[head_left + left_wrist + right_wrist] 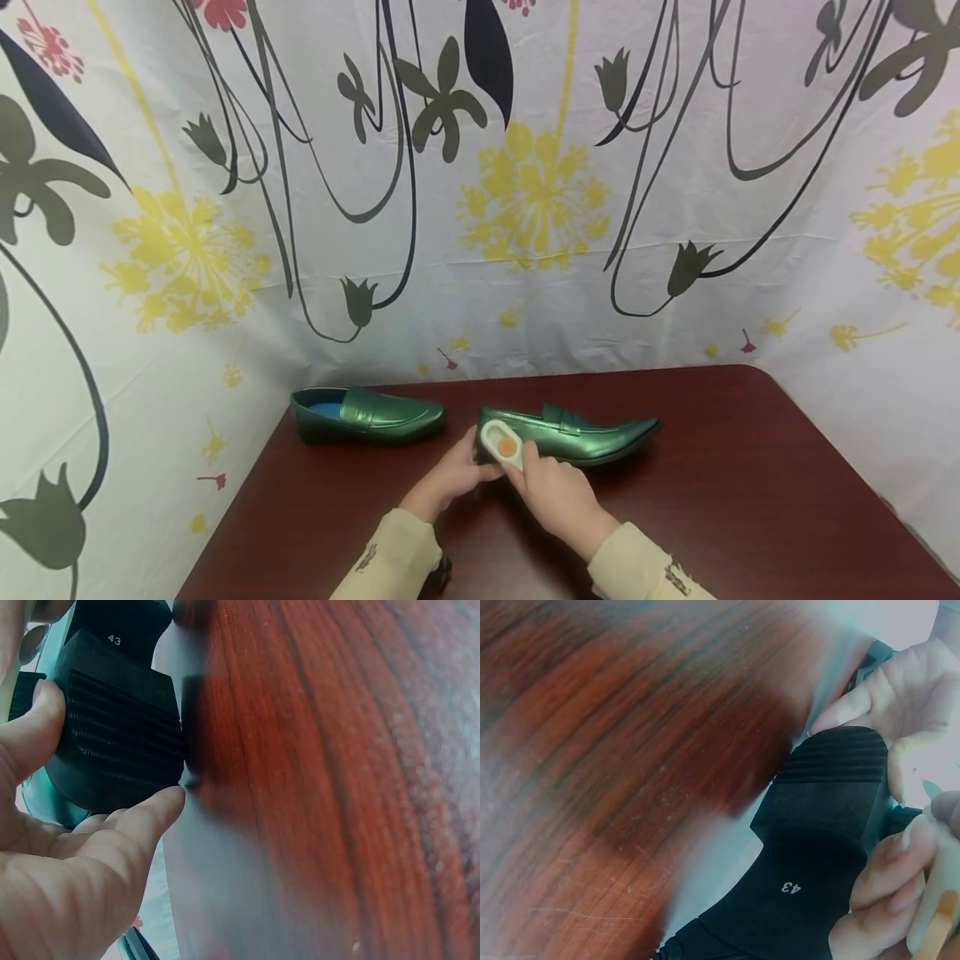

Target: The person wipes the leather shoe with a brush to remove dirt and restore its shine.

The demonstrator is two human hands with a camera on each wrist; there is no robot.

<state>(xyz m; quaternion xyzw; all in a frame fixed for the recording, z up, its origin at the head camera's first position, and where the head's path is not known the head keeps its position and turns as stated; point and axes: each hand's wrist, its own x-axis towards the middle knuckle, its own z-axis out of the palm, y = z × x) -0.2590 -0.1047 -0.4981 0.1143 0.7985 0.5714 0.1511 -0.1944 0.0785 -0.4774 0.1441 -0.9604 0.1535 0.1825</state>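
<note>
Floral cloth (780, 225) backs the dark red table (750, 500). Your left grip (452, 473) holds the green shoe (600, 440) by its heel, toe toward 3 o'clock; your right grip (558, 496) pinches a pale oval tool (502, 443) beside that heel. Second shoe (393, 416): 9 o'clock.

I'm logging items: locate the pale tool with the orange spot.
In the head view, the pale tool sits low, just right of centre, held in the fingers of the right hand, in front of the heel of the right-side green shoe.
</note>
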